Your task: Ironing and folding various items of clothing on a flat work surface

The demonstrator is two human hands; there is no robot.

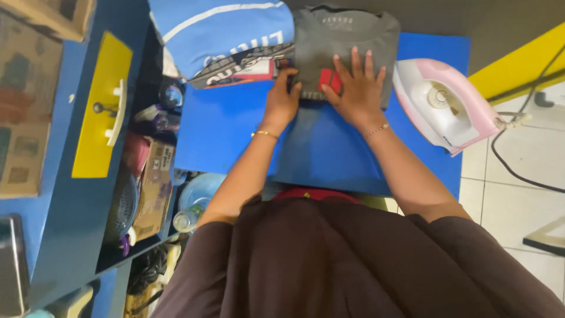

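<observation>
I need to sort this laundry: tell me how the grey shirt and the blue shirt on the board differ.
The grey shirt is plain dark grey; the blue shirt is bright blue with a white stripe. The right hand lies flat on the grey one, the left hand at its edge; the blue one lies untouched. Both are folded on the blue board.

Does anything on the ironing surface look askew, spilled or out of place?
Nothing is spilled or damaged. The pink and white iron lies at the right edge of the blue surface, tilted. Both hands press flat on the folded grey shirt, beside a folded blue shirt.
</observation>
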